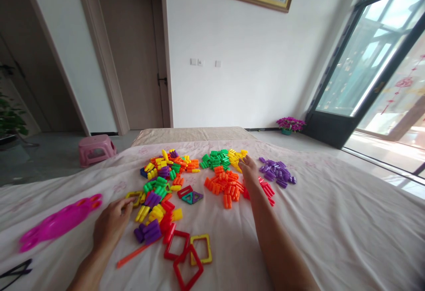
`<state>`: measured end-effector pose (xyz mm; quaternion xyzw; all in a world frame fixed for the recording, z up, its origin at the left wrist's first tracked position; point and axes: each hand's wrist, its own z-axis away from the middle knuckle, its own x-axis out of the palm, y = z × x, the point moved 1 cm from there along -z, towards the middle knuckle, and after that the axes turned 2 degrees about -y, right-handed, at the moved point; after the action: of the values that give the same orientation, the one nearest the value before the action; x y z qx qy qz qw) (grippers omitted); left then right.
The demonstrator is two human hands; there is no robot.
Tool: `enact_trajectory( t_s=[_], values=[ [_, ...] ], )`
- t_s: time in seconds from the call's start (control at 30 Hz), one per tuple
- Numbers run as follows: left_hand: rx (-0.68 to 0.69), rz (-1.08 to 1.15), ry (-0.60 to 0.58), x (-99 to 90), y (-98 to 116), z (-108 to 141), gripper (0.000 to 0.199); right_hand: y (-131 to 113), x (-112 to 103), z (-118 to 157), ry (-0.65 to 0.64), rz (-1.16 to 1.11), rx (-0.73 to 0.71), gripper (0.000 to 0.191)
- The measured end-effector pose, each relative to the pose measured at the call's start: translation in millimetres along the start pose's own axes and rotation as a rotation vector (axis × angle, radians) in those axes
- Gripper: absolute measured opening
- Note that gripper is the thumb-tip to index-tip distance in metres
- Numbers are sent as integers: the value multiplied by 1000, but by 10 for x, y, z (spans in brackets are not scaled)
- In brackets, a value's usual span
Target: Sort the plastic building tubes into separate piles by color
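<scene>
My left hand is closed, its fingertips on the near corner of a yellow square frame beside the mixed pile of plastic blocks. On the right, my right hand reaches to the pile of yellow blocks. Its fingers are bent together, and what they hold, if anything, is hidden. Green blocks, orange blocks and purple blocks lie in separate groups around that hand. Red blocks are partly hidden by my right forearm.
Red square frames and another yellow frame lie in front. Small triangle pieces rest mid-cloth. At left are a magenta plastic piece, an orange stick and dark glasses-like arms. A pink stool stands beyond.
</scene>
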<state>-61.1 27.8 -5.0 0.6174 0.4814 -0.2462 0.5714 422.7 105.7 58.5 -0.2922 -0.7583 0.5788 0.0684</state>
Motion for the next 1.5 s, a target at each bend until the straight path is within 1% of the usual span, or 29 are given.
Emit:
enact_trajectory(
  t_s=[0.1,0.17,0.23,0.27,0.33,0.4,0.47,0.53,0.6,0.67,0.73,0.83,0.93,1.0,1.1,1.2,1.3,1.4,1.5],
  values=[
    [6,8,-4,-6,8,4,42,-36,34,13,45,-123,53,67],
    [18,11,3,-13,16,8,42,-96,101,60,8,-182,37,64],
    [33,9,15,-23,27,15,41,-187,228,157,-79,-236,3,59],
    [41,7,22,-29,35,19,41,-243,315,230,-148,-249,-20,56],
    [48,2,35,-41,50,27,42,-366,521,421,-326,-235,-72,47],
    [41,1,37,-51,64,33,42,-487,733,660,-538,-164,-149,37],
    [32,3,29,-57,73,34,42,-591,905,914,-748,-53,-257,28],
    [29,6,22,-61,77,33,43,-676,1012,1147,-904,71,-374,24],
    [32,6,17,-63,78,30,43,-745,1059,1331,-990,201,-477,24],
    [37,5,17,-64,78,30,43,-798,1076,1464,-1030,352,-570,26],
    [44,5,22,-65,80,30,44,-824,1088,1554,-1052,484,-622,25],
    [49,4,22,-65,80,30,43,-809,1109,1623,-1029,541,-591,24],
    [46,-5,15,-61,71,29,43,-763,1118,1604,-970,483,-501,20],
    [43,-8,8,-55,62,27,44,-740,1101,1516,-917,419,-447,18],
    [39,-10,1,-40,44,20,44,-714,1011,1256,-799,279,-353,17],
    [32,-8,-11,-21,24,9,45,-637,819,903,-646,160,-189,18],
    [25,-11,-14,-5,3,3,46,-464,539,548,-452,132,-62,22],
    [34,-13,1,3,-8,4,44,-222,249,250,-235,145,-18,29],
    [38,-9,9,6,-11,7,43,-1,42,43,-53,78,0,44]
  ],
)
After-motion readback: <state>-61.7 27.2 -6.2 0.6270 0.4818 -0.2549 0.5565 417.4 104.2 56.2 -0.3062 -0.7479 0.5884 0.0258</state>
